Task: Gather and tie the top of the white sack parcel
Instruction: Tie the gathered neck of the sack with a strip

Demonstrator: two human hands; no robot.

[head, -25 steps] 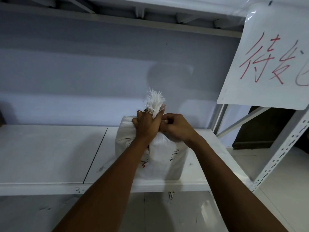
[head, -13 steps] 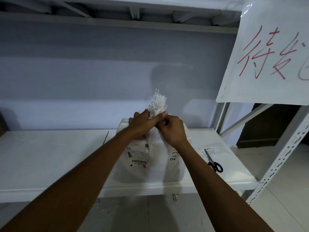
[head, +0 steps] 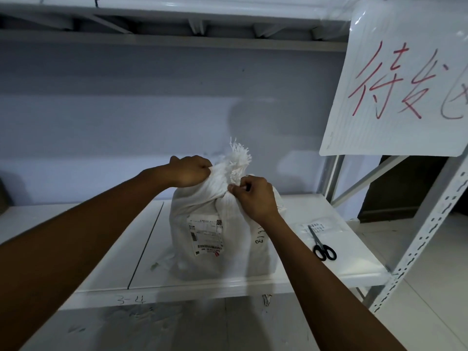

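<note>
White woven sack [head: 217, 239] stands mid-shelf [head: 106, 249], its neck gripped by the left hand [head: 191, 173] and pinched by the right hand [head: 253, 196]; both should pull apart evenly to cinch the knot snug.

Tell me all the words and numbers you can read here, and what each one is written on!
"待发" in red strokes, then a cut-off mark: the hanging paper sign.
"3-4", handwritten and faint: front edge of the shelf.
Black handwritten digits, sideways, perhaps "2191": side of the white sack.
Shipping label on the sack: barcodes only, print too small.
Small slip by the scissors: unreadable.
</note>
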